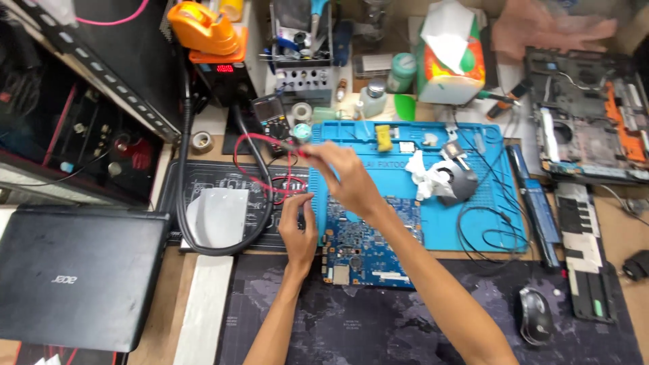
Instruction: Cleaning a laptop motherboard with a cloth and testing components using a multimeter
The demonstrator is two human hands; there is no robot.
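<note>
A blue circuit board [368,243] lies at the near edge of a blue work mat [433,223]. My left hand [298,228] rests at the board's left edge, fingers curled around a thin probe with a red lead [270,182]. My right hand [345,177] reaches across over the mat's left part, pinching a second red-tipped probe [297,150] that points toward a black multimeter [272,116].
A closed black laptop [74,274] lies at the left. A cooling fan [454,181] with white tissue sits on the mat. A dismantled laptop base [591,108], a keyboard strip [585,243] and a mouse [536,314] are on the right. Tool holder [301,67] and tape dispenser [203,30] stand behind.
</note>
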